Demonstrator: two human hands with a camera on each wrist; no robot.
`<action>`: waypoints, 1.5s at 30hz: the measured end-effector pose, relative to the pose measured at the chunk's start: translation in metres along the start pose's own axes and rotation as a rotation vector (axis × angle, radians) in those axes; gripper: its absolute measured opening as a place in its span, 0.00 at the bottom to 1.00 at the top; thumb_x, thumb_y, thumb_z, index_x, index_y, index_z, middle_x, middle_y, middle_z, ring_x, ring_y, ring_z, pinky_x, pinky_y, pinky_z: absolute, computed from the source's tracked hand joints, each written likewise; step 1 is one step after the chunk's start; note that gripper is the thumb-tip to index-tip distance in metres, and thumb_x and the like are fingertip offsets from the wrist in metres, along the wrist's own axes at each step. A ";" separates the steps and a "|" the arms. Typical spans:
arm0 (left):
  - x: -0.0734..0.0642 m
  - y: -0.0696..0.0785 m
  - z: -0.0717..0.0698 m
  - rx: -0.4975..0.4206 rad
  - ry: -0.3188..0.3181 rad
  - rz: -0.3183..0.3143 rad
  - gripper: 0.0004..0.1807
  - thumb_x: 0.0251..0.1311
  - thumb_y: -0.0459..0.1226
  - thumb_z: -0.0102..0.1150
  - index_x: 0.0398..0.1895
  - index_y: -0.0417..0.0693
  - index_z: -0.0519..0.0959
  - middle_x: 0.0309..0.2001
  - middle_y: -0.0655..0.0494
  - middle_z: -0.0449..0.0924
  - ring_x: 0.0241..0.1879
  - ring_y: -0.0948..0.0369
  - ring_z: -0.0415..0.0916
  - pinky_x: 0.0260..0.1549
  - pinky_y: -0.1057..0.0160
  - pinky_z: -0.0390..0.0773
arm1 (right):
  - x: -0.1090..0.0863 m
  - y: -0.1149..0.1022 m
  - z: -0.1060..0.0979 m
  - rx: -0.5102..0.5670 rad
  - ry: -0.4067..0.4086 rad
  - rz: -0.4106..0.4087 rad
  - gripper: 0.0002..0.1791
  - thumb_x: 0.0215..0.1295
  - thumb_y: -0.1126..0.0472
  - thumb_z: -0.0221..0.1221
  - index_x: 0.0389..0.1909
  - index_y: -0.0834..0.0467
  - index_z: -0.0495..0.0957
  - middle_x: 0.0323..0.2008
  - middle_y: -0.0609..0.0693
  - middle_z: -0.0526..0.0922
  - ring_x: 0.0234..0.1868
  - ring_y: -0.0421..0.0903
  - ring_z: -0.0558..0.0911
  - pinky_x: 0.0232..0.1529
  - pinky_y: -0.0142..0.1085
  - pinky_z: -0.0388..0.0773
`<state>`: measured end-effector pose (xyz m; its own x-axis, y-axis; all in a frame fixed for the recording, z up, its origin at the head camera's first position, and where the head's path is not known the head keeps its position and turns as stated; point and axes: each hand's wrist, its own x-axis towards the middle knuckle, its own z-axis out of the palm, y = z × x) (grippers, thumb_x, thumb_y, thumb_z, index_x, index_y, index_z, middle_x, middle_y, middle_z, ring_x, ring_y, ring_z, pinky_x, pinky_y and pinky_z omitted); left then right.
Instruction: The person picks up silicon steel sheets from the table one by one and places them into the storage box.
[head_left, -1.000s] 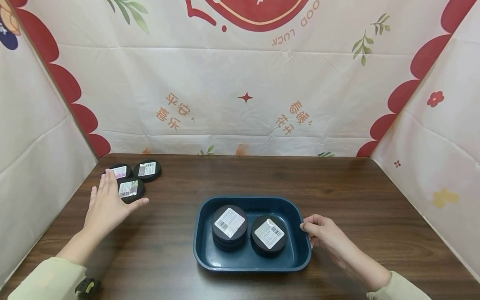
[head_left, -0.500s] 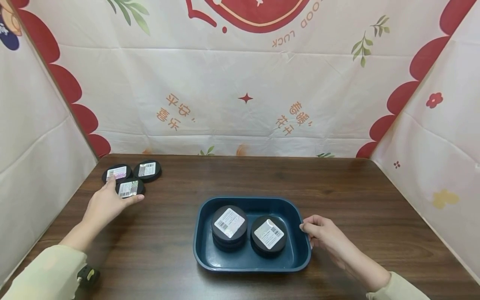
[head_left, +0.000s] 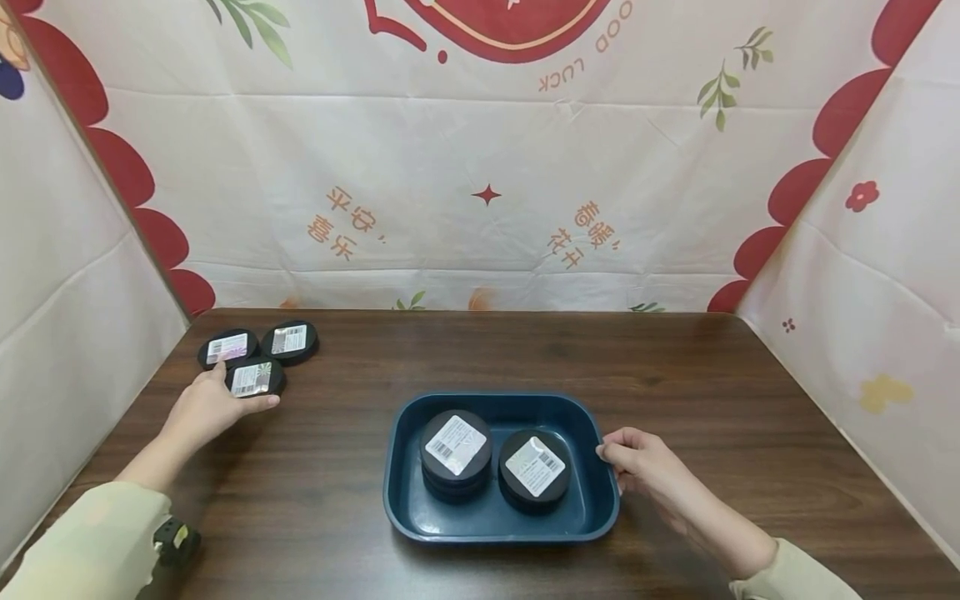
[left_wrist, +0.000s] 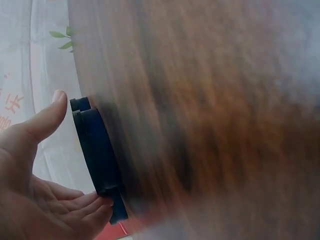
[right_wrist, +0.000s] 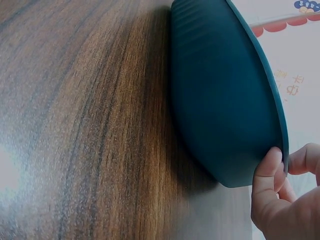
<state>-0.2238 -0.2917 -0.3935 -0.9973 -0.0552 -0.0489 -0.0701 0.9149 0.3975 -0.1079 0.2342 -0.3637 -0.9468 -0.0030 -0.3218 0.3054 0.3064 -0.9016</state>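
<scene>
Three flat, round black containers with white labels lie grouped at the back left of the table. My left hand is at the nearest container, fingertips by its left side and thumb at its front edge. In the left wrist view the thumb stands a little apart from the dark container, while the fingertips touch near its lower end. My right hand pinches the right rim of a dark blue tray, thumb and fingers on either side of it in the right wrist view.
Inside the tray are a left stack of black containers and a right container next to it. The other two loose ones, left and right, sit behind the nearest. Printed cloth walls the wooden table.
My left hand has come down and closer around the nearest loose container, its thumb drawing in toward the edge. The right hand keeps its pinch on the tray, which stays put.
</scene>
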 end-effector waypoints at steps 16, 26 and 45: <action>0.007 0.001 -0.001 0.014 -0.031 -0.006 0.59 0.46 0.55 0.66 0.59 0.11 0.50 0.53 0.13 0.55 0.52 0.28 0.60 0.49 0.35 0.64 | 0.000 -0.002 0.001 -0.022 0.006 0.014 0.14 0.60 0.64 0.52 0.41 0.71 0.68 0.24 0.50 0.69 0.25 0.44 0.72 0.28 0.36 0.75; 0.004 0.003 -0.005 0.018 -0.045 0.004 0.58 0.46 0.56 0.66 0.59 0.11 0.52 0.54 0.12 0.54 0.52 0.27 0.59 0.49 0.35 0.64 | 0.001 -0.002 0.001 -0.020 0.020 0.021 0.13 0.60 0.64 0.52 0.41 0.71 0.68 0.24 0.50 0.69 0.25 0.45 0.72 0.28 0.36 0.75; -0.005 0.005 -0.002 -0.001 -0.031 0.009 0.58 0.44 0.56 0.67 0.58 0.12 0.53 0.51 0.13 0.54 0.47 0.29 0.63 0.46 0.36 0.67 | 0.001 0.001 0.000 -0.002 -0.011 0.008 0.13 0.60 0.65 0.51 0.41 0.72 0.68 0.23 0.49 0.67 0.23 0.44 0.71 0.26 0.36 0.74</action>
<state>-0.2188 -0.2881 -0.3894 -0.9967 -0.0344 -0.0735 -0.0610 0.9150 0.3987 -0.1084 0.2341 -0.3647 -0.9433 -0.0108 -0.3319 0.3126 0.3086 -0.8984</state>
